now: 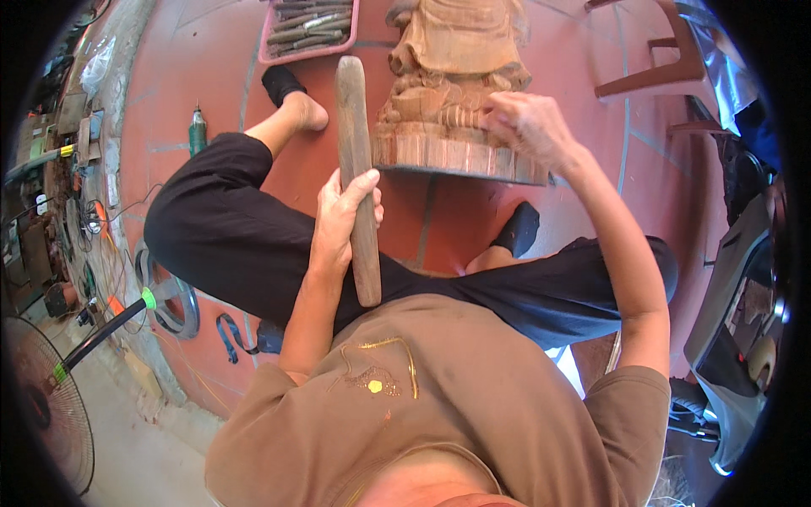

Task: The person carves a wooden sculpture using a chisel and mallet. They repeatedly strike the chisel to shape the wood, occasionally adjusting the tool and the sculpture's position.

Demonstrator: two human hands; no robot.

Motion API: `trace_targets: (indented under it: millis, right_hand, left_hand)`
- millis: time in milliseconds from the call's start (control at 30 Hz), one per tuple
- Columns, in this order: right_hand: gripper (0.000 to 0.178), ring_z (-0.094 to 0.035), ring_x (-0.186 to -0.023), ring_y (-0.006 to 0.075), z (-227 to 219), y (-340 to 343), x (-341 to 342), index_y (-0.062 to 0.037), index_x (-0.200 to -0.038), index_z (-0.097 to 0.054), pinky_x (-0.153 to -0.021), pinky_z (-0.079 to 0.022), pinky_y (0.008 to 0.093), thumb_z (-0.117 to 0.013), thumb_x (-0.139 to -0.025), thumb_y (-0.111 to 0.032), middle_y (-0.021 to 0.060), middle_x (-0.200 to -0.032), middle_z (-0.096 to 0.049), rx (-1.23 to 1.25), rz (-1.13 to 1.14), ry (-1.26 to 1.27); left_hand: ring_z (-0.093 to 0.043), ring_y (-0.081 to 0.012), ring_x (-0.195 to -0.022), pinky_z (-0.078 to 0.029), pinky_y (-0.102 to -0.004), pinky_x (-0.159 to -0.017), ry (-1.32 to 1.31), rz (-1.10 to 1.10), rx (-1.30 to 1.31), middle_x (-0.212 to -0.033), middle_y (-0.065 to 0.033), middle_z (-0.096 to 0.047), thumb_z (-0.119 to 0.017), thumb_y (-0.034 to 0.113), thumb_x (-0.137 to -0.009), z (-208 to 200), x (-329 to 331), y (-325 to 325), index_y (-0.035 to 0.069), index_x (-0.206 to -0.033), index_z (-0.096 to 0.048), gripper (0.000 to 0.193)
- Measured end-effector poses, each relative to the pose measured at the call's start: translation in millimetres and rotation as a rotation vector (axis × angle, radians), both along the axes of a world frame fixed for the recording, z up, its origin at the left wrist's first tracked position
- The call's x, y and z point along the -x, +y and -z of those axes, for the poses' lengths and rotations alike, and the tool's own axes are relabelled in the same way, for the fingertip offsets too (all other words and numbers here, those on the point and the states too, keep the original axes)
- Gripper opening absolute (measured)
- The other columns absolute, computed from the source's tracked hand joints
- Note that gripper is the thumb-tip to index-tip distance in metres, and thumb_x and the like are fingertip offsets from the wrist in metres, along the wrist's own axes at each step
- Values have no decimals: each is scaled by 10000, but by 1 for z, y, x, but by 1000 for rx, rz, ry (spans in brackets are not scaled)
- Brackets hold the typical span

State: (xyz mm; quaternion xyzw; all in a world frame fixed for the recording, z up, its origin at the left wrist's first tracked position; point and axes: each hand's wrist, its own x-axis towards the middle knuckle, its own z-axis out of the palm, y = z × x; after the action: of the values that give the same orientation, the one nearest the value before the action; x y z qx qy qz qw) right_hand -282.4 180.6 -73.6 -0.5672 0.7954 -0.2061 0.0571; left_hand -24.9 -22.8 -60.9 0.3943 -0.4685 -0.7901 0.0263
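My left hand is wrapped round a long, worn wooden club, held nearly upright in front of my body. Ahead of me stands a reddish-brown wood carving with draped folds and a rough, chipped base. My right hand is over the right side of its lower part, fingers bent and drawn together. It is a little smeared, and whatever those fingers hold, if anything, does not show. Whether they touch the carving I cannot tell.
A pink tray of several carving tools sits beyond my left foot. A green power tool stands at the left. Also about are a fan at lower left, a brown chair at far right, and cables.
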Motion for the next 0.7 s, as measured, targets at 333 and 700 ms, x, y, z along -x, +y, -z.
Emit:
trace_targets:
  millis: [333,700]
  right_hand:
    - [127,-695,-887,290,19,-55,-8,-67,-962,-593,-723,-536,412,-636,-883,-156,92,-859,-678,-157,-290,8]
    - [139,-711,-755,312,18,-67,-4,-65,-1000,-589,-596,-528,424,-603,-884,-141,88,-758,-684,-198,-373,55]
  left_hand:
    - [-578,-127,-532,-472,-230,-471,-9,-34,-6,-744,-53,-586,-731,235,-916,0,1,-2,25,-1182,-534,391]
    - [-595,-131,-526,-470,-231,-457,-7,-9,-3,-744,-53,-610,-723,224,-927,5,-1,-2,32,-1181,-545,365]
